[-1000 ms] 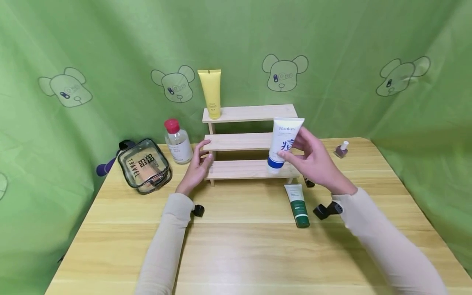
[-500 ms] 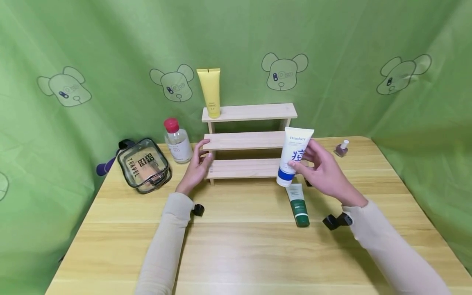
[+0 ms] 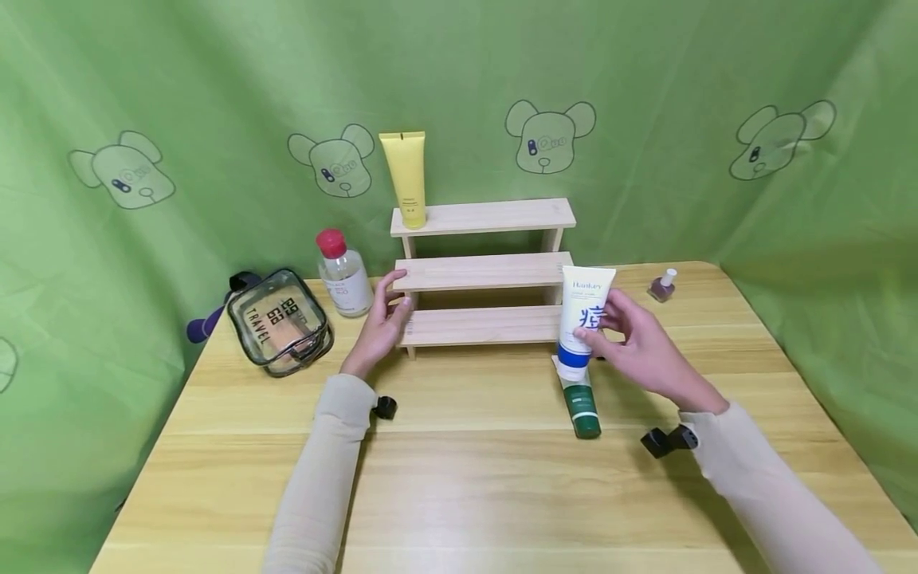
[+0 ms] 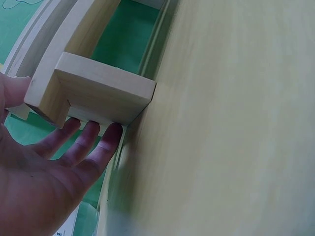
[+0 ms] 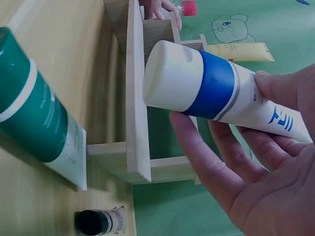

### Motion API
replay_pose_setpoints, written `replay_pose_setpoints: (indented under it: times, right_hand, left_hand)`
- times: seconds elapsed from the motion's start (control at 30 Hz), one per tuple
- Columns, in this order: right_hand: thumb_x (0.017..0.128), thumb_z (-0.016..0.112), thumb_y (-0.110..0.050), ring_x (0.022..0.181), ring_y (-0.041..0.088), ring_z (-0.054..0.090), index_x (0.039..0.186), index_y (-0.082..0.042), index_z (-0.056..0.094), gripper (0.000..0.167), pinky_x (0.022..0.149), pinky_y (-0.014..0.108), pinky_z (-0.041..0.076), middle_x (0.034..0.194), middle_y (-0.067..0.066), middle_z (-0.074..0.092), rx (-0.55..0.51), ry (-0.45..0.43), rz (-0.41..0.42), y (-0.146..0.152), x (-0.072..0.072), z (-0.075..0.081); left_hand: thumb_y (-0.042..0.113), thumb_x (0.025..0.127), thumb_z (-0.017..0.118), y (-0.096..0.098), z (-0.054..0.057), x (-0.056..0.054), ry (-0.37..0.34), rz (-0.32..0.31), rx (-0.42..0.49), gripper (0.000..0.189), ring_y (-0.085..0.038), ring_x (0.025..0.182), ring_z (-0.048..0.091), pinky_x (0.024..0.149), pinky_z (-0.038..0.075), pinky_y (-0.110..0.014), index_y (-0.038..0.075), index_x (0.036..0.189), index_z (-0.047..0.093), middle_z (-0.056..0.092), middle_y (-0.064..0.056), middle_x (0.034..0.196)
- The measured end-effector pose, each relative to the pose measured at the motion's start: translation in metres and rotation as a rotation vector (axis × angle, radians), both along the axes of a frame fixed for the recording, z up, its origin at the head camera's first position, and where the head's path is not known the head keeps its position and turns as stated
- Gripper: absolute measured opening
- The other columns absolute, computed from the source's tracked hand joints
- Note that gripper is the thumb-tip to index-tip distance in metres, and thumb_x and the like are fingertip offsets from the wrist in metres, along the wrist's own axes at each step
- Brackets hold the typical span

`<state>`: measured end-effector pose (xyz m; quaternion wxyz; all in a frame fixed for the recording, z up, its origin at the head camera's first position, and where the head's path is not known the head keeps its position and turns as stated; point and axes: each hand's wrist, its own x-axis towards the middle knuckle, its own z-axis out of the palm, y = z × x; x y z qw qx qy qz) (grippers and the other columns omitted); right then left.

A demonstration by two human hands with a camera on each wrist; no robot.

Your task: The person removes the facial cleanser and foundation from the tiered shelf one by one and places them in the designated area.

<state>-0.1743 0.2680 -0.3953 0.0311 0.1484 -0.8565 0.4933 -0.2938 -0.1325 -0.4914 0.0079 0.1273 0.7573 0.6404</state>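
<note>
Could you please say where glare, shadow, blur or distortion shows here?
Head view: glare on the table, shadow beside the right sleeve; left wrist view: the wooden rack looks bowed; right wrist view: small print on the green tube looks blurred.

The white tube (image 3: pixel 579 307) reads Hankey, with a large blue Chinese character, 痘, below. TRAVEL runs in black down the clear bag (image 3: pixel 260 319), beside blocky figures hard to make out. The bottle (image 3: pixel 349 291) seems to bear H2O. Print on the yellow tube (image 3: pixel 406 177) and green tube (image 3: pixel 583 410) is too small to read
</note>
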Motion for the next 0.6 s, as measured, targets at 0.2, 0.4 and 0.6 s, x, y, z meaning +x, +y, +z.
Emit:
replay_pose_setpoints:
  times: [0.2,0.4,0.6]
  right_hand:
    - [0.108,0.070,-0.015,0.120,0.007,0.069,0.157,-0.002,0.047,0.056,0.093,0.010,0.056,0.143,0.026,0.069,0.083,-0.074,-0.013,0.011,0.004,-0.005]
    - [0.108,0.071,-0.022,0.132,0.044,0.067,0.157,0.000,0.046,0.059,0.095,0.007,0.050,0.146,0.028,0.066,0.125,-0.157,-0.034,0.020,0.008,-0.009]
    - [0.110,0.068,-0.027,0.134,0.047,0.064,0.152,0.002,0.048,0.055,0.114,0.041,0.057,0.141,0.027,0.067,0.184,-0.201,-0.062,0.029,0.013,-0.017]
  left_hand:
    - [0.013,0.115,0.050,-0.001,0.001,0.001,0.003,-0.006,0.000,0.057,-0.045,0.142,0.054,0.120,0.047,-0.059,0.032,0.166,0.034,0.043,-0.023,0.161]
    - [0.014,0.115,0.050,-0.002,0.000,0.000,0.006,-0.004,-0.002,0.057,-0.045,0.141,0.055,0.121,0.046,-0.060,0.032,0.166,0.034,0.043,-0.024,0.161]
    - [0.014,0.115,0.050,-0.001,-0.002,-0.001,0.012,-0.011,-0.002,0.056,-0.045,0.141,0.055,0.120,0.046,-0.059,0.032,0.166,0.035,0.043,-0.023,0.162]
